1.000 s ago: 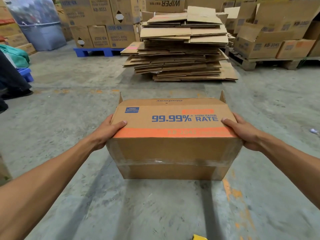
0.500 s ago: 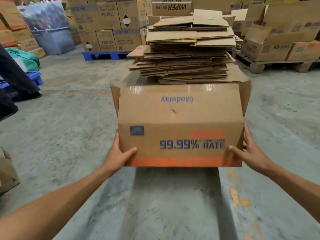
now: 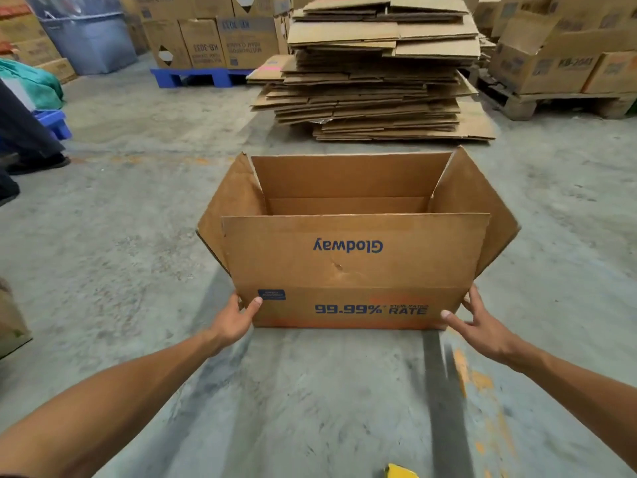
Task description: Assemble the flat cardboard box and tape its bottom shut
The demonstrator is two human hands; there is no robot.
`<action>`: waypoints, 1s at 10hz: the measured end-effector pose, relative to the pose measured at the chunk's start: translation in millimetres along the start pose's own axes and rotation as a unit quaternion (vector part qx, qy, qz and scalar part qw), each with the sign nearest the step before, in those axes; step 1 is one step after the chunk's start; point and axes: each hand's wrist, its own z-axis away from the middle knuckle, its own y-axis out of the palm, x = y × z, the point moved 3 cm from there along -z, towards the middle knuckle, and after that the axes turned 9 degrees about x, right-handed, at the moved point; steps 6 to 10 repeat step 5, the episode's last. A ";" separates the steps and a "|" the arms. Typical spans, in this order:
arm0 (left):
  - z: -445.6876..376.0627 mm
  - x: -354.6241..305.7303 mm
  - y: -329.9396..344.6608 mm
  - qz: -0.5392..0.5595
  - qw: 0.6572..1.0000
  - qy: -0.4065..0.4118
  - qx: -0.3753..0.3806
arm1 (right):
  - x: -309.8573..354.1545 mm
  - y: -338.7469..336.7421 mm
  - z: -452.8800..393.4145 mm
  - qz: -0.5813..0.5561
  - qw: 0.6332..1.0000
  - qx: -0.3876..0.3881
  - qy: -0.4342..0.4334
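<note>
A brown cardboard box (image 3: 348, 267) printed "Glodway" and "99.99% RATE" stands upright on the concrete floor, open side up, its top flaps splayed outward. Its taped bottom is hidden underneath. My left hand (image 3: 236, 319) grips the lower left corner, thumb on the front face. My right hand (image 3: 479, 326) rests at the lower right corner with fingers spread, thumb touching the front face.
A tall stack of flattened cardboard (image 3: 375, 70) lies just behind the box. Packed cartons sit on a blue pallet (image 3: 200, 75) and a wooden pallet (image 3: 551, 101). A person's legs (image 3: 24, 139) are at left. A yellow object (image 3: 400, 472) peeks in at the bottom edge.
The box was turned from taped bottom facing me to open side up and set down on the floor. Both hands slid to its lower corners.
</note>
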 end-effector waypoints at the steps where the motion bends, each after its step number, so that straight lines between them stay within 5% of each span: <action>1: 0.4 5.3 4.3 -0.017 1.000 -0.009 0.024 | -6.4 6.1 -3.2 -0.020 0.999 -0.007 0.033; 3: 4.7 -7.7 21.1 -0.069 0.996 -0.058 0.024 | 8.7 15.8 -8.2 0.020 0.995 -0.068 0.067; 4: 9.2 -6.4 41.5 -0.182 0.973 -0.113 0.083 | 7.6 17.0 -16.4 0.059 0.984 -0.085 0.147; 5: 34.6 -8.2 75.3 -0.282 0.947 -0.092 0.126 | -10.8 40.5 -13.3 0.119 0.979 -0.032 0.163; 10: 34.6 -8.2 75.3 -0.282 0.947 -0.092 0.126 | -10.8 40.5 -13.3 0.119 0.979 -0.032 0.163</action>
